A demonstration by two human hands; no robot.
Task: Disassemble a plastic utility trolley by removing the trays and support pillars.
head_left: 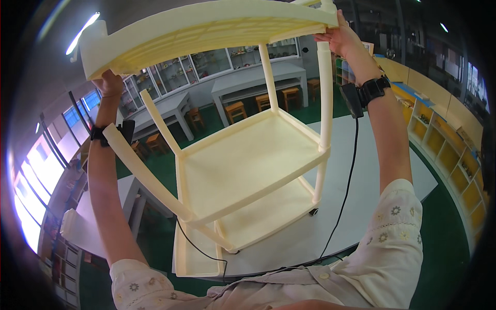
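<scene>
A cream plastic shelf [217, 26] is raised overhead, its slatted underside showing. My left hand [109, 84] grips its near left corner from below. My right hand [342, 39] holds the right end, thumb up along the side and fingers underneath. Below stands a cream cart frame with a middle tier [248, 160], a lower tier [274, 219] and a black caster [313, 212]. The left posts, front post [147, 173] and rear post [160, 123], end apart from the shelf. At right, the front post [324, 98] and rear post [268, 77] reach close under it; contact there I cannot tell.
The cart stands on a white table [377, 155], beside another cream tray [199, 266]. Black cables [347, 201] run from my wrist devices. Behind are grey tables [258, 80], wooden stools [236, 110] and glass cabinets [212, 62]. Low shelving [439, 134] curves along the right.
</scene>
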